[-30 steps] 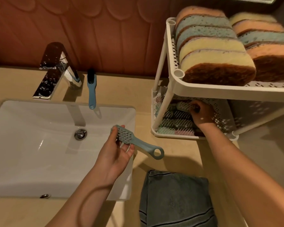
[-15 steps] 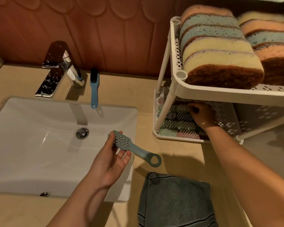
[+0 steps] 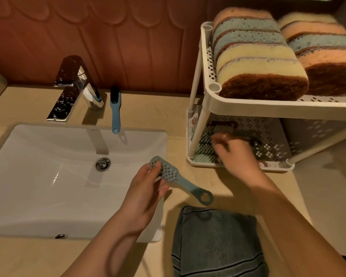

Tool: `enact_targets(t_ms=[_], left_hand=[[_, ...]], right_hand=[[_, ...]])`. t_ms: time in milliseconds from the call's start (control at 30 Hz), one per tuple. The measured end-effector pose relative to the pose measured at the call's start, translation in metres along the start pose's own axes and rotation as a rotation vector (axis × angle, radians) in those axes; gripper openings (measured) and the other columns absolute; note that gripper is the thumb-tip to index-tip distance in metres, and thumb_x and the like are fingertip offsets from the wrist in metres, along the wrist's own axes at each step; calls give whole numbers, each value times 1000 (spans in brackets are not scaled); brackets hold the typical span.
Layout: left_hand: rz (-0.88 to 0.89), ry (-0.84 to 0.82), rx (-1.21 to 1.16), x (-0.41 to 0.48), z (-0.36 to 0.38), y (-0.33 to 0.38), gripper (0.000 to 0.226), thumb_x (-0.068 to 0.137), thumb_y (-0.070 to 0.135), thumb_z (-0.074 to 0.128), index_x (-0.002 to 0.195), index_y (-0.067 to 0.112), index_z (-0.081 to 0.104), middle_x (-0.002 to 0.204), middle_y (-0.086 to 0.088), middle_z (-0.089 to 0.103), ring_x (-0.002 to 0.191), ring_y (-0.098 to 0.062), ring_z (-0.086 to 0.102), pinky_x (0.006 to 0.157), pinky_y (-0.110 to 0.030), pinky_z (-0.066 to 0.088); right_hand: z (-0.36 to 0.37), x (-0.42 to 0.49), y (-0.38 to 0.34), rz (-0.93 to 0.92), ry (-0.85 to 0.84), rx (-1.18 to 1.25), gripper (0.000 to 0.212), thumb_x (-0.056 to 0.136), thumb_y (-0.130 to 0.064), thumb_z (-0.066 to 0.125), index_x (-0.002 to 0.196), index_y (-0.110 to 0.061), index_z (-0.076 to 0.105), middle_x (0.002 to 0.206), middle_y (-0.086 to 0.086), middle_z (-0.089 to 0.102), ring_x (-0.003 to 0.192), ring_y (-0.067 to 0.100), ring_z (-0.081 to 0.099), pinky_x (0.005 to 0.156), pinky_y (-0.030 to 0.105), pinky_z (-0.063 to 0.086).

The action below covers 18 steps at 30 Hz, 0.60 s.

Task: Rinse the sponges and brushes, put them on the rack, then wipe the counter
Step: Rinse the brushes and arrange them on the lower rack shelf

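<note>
Left hand [image 3: 142, 196] forward, fingertips and thumb pinching brush [image 3: 180, 181] head, right forearm extended, right hand [image 3: 236, 156] blurred, fingers bent, grip indeterminate.

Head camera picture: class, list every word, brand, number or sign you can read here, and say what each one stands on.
Sink: one small grey mark on the back rim, below the tap; too small to read.
Rack: coloured pictures on the lower tray's side; blurred, no letters can be made out.
Sponges, the brush in the left hand, towel: no print shows.
</note>
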<state>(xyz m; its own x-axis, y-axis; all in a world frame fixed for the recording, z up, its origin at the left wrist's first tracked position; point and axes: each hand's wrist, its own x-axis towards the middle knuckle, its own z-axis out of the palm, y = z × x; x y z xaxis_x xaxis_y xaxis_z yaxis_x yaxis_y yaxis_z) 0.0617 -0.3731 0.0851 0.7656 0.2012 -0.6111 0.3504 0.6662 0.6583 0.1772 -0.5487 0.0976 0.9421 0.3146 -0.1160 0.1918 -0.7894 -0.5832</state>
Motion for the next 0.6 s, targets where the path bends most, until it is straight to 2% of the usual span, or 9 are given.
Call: enact_targets(t_ms=[67, 100, 167, 267, 467, 533, 600], left_hand=[[98, -26, 182, -4, 9, -2, 17, 93, 23, 51, 104, 12, 57, 87, -9, 69, 76, -13, 66, 67, -20, 53], [136, -26, 251, -6, 14, -4, 17, 93, 23, 52, 105, 11, 56, 89, -12, 68, 77, -14, 66, 66, -20, 53], [182, -16, 317, -7, 22, -5, 16, 92, 22, 54, 103, 11, 56, 90, -17, 66, 79, -16, 64, 72, -25, 52], [191, -10, 320, -7, 31, -4, 15, 91, 22, 56, 101, 11, 57, 99, -24, 65, 86, -21, 63, 81, -29, 52], [190, -81, 453, -2, 51, 0, 16, 91, 26, 54, 101, 14, 55, 96, -6, 67, 88, -13, 63, 74, -22, 47], [262, -60, 614, 5, 59, 5, 28, 91, 30, 54, 115, 19, 48, 111, 3, 57, 95, -6, 56, 75, -18, 42], [435, -79, 834, 15, 63, 13, 50, 89, 31, 56, 132, 22, 34, 125, 11, 43, 110, -3, 46, 87, -17, 37]], right_hand=[[6, -22, -25, -126, -99, -142, 29, 96, -35, 42, 116, -26, 61, 115, -3, 64, 102, 16, 57, 95, 35, 38], [8, -29, -34, -179, -119, -189, 32, 96, -38, 40, 118, -26, 60, 120, -4, 62, 109, 17, 53, 97, 34, 34], [8, -37, -45, -196, -144, -157, 38, 95, -43, 40, 126, -25, 54, 127, -4, 57, 115, 16, 50, 97, 33, 36], [9, -48, -46, -181, -126, -39, 44, 90, -45, 49, 130, -26, 50, 126, -5, 51, 110, 14, 51, 93, 33, 42], [4, -52, -24, -130, 2, 111, 36, 87, -32, 60, 122, -23, 58, 109, -3, 54, 95, 11, 53, 82, 26, 43], [-2, -49, -11, -102, 38, 77, 35, 88, -29, 60, 121, -22, 59, 110, -1, 54, 96, 13, 54, 83, 27, 43], [-8, -45, 4, -38, 73, 31, 36, 89, -28, 59, 124, -21, 57, 114, 0, 55, 101, 15, 54, 85, 26, 41]])
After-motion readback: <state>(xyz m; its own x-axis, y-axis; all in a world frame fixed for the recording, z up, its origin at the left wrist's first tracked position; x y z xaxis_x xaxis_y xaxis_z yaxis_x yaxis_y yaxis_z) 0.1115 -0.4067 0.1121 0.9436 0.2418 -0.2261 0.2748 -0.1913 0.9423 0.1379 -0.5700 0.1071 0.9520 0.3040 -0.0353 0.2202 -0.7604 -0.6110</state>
